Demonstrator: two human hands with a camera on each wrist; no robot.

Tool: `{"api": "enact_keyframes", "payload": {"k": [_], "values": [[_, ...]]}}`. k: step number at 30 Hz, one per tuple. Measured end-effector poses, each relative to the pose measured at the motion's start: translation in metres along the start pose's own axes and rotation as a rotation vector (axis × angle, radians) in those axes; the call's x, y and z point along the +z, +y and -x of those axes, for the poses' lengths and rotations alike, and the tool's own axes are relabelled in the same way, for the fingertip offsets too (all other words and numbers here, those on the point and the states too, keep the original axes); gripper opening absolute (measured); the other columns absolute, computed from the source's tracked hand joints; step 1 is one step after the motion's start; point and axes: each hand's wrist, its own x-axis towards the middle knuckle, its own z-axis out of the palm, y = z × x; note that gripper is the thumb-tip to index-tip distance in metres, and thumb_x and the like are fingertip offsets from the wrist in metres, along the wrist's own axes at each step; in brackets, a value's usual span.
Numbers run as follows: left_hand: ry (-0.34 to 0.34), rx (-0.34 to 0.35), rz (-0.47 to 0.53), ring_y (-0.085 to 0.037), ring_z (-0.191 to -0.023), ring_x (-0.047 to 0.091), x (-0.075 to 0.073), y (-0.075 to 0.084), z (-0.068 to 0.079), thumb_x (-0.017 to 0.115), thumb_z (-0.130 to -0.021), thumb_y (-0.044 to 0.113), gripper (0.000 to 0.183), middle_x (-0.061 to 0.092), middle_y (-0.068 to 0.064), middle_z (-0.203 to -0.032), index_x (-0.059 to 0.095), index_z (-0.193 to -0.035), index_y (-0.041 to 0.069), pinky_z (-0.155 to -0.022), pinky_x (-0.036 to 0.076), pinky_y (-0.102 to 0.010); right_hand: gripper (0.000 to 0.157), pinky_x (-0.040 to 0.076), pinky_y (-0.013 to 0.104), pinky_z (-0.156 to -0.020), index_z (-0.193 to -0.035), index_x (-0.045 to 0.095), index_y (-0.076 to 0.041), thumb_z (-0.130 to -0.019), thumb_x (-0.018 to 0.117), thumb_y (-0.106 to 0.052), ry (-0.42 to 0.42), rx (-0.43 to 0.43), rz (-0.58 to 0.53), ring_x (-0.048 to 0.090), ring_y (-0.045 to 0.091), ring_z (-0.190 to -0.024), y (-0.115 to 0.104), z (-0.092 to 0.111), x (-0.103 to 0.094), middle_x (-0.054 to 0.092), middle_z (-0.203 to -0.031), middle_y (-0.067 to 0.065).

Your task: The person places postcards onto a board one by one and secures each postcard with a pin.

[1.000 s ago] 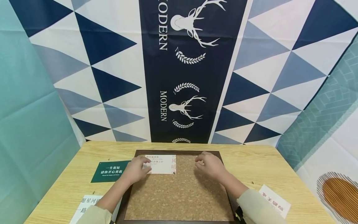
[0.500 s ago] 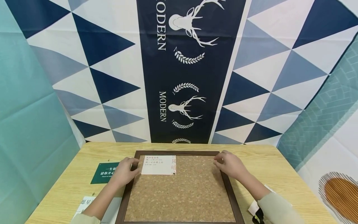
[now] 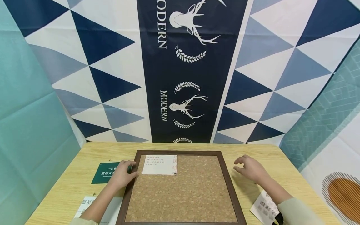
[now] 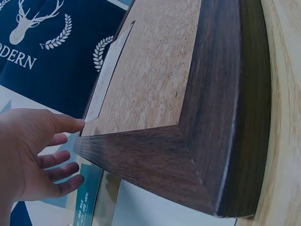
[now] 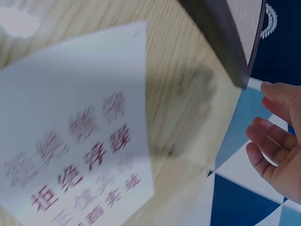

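Observation:
A corkboard (image 3: pixel 182 197) in a dark brown wooden frame lies on the table. In its far left corner sits a white card (image 3: pixel 160 168) with reddish lettering. My left hand (image 3: pixel 122 175) is at the frame's left side, fingers loosely bent, partly covering a green card (image 3: pixel 101 173) on the table. In the left wrist view, the left thumb overlaps the frame's corner and the other fingers hang spread. Off the frame's right side, my right hand (image 3: pixel 250 168) hovers above the table with relaxed fingers, holding nothing.
A white card (image 3: pixel 264 207) with printed characters lies right of the frame, partly under the right forearm. Another white card (image 3: pixel 111 212) lies at the near left, partly behind the left forearm. A patterned cloth (image 3: pixel 180 72) hangs behind the table (image 3: pixel 270 153).
My right hand has moved right, from over the corkboard to beyond the frame. My left hand has drawn left from the white card to the frame's left side.

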Motion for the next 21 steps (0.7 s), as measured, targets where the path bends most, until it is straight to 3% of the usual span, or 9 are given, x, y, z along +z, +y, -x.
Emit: {"api": "enact_keyframes", "payload": {"k": [4, 12, 21], "values": [[-0.006, -0.005, 0.012, -0.041, -0.108, 0.053, 0.0, 0.0, 0.0, 0.067, -0.084, 0.017, 0.044, 0.048, -0.028, -0.125, 0.056, -0.123, -0.001, -0.083, 0.048, -0.052, 0.021, 0.05, 0.043, -0.067, -0.097, 0.069, -0.001, -0.082, 0.069, -0.016, -0.018, 0.017, 0.004, 0.06, 0.03, -0.083, 0.015, 0.004, -0.004, 0.063, -0.091, 0.013], [-0.033, -0.026, 0.045, -0.028, -0.092, 0.055, 0.0, -0.001, 0.0, 0.068, -0.083, 0.016, 0.047, 0.048, -0.027, -0.121, 0.055, -0.124, -0.003, -0.065, 0.048, -0.036, 0.022, 0.049, 0.048, -0.07, -0.097, 0.068, 0.002, -0.082, 0.067, -0.015, -0.081, 0.072, 0.0, 0.061, 0.033, -0.083, 0.039, 0.015, -0.013, 0.064, -0.09, 0.017], [-0.053, -0.03, 0.054, -0.026, -0.087, 0.055, 0.001, -0.001, 0.003, 0.069, -0.083, 0.016, 0.047, 0.047, -0.028, -0.122, 0.055, -0.124, -0.004, -0.062, 0.047, -0.035, 0.028, 0.048, 0.045, -0.067, -0.1, 0.064, 0.005, -0.085, 0.064, -0.019, -0.159, 0.143, -0.022, 0.06, 0.03, -0.081, 0.062, 0.029, -0.022, 0.064, -0.088, 0.017]]}}
